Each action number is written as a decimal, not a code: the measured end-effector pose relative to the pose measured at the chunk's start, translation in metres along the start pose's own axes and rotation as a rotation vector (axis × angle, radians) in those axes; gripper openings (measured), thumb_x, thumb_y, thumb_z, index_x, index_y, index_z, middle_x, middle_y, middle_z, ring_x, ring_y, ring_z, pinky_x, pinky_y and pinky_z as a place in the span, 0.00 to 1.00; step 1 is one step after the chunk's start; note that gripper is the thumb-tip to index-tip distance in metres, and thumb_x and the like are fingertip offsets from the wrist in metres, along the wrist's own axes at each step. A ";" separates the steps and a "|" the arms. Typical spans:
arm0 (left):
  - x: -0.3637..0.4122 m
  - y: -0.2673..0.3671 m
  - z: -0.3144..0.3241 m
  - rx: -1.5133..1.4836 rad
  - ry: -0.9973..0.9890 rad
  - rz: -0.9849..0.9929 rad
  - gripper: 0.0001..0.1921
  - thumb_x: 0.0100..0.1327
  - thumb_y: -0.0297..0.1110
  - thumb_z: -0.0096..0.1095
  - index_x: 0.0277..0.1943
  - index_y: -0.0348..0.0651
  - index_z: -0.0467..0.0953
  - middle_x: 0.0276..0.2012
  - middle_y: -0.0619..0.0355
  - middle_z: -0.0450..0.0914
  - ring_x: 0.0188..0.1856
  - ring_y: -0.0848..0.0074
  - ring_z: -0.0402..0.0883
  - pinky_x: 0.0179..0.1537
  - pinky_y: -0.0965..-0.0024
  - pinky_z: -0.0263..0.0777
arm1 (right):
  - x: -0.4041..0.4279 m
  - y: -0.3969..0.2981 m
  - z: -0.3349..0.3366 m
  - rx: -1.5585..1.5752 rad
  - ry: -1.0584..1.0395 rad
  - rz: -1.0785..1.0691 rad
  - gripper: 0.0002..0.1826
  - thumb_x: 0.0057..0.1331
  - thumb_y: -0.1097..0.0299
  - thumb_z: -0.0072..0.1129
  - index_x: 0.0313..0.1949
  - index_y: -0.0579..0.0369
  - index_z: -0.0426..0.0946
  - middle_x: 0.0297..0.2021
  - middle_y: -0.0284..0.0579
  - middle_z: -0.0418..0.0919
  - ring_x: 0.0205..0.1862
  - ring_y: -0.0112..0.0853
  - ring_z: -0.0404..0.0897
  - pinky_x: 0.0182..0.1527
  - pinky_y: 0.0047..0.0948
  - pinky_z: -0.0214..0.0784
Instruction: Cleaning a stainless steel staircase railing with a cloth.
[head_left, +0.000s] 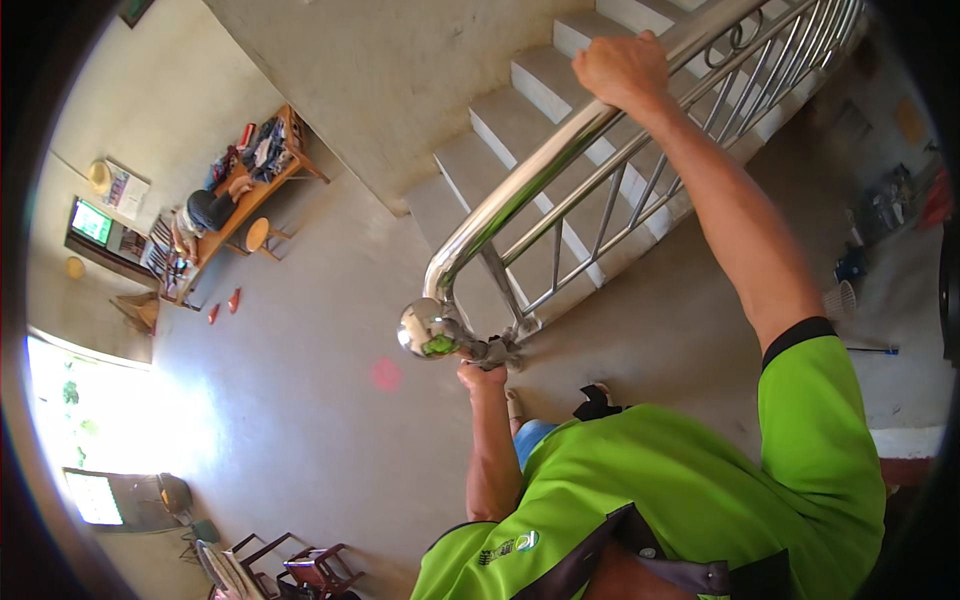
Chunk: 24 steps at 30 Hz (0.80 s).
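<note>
My right hand (622, 71) is closed over the top of a polished stainless-steel handrail (525, 176), with that arm stretched out. My left hand (482, 375) is low by the rail's end post, just under a shiny metal ball (427, 328). It holds a crumpled grey cloth (496, 351) against the post; the ball and cloth partly hide its fingers. Below the handrail runs a balustrade of thinner steel bars (559, 251). Concrete steps (480, 169) with white risers rise behind it.
A person (206, 210) lies on a wooden bench (259, 199) with piled clothes (266, 146). Near it are a round stool (259, 235) and red slippers (234, 300). Wooden chairs (319, 566) stand at lower left. A white basket (840, 300) is at right.
</note>
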<state>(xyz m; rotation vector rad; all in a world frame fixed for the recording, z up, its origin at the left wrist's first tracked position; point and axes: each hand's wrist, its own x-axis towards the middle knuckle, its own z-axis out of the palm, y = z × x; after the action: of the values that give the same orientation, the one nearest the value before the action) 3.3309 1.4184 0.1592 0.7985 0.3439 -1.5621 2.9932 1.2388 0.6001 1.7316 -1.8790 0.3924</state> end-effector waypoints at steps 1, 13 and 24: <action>-0.006 0.000 0.009 -0.128 -0.090 -0.039 0.28 0.74 0.47 0.37 0.69 0.39 0.65 0.66 0.46 0.70 0.65 0.51 0.72 0.68 0.46 0.66 | 0.000 0.001 0.002 0.029 0.021 -0.038 0.27 0.70 0.54 0.42 0.20 0.54 0.83 0.21 0.50 0.83 0.24 0.44 0.82 0.48 0.44 0.66; -0.156 0.047 0.126 -0.122 -0.044 0.187 0.23 0.71 0.37 0.37 0.60 0.34 0.71 0.58 0.43 0.77 0.60 0.53 0.76 0.63 0.47 0.71 | -0.006 0.014 0.013 0.217 0.148 -0.092 0.16 0.59 0.61 0.52 0.17 0.46 0.83 0.20 0.47 0.83 0.23 0.41 0.82 0.41 0.43 0.62; -0.296 0.032 0.112 0.661 -0.342 0.442 0.22 0.72 0.37 0.50 0.62 0.30 0.69 0.55 0.43 0.79 0.55 0.57 0.81 0.57 0.54 0.77 | -0.095 0.021 -0.012 1.411 0.006 -0.306 0.25 0.76 0.50 0.45 0.27 0.52 0.80 0.23 0.36 0.79 0.26 0.25 0.78 0.36 0.30 0.70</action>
<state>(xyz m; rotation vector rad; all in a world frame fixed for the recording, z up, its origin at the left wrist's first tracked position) 3.3213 1.5629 0.4428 0.9990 -0.5964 -1.3522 2.9767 1.3258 0.5584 2.7162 -1.2161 1.8773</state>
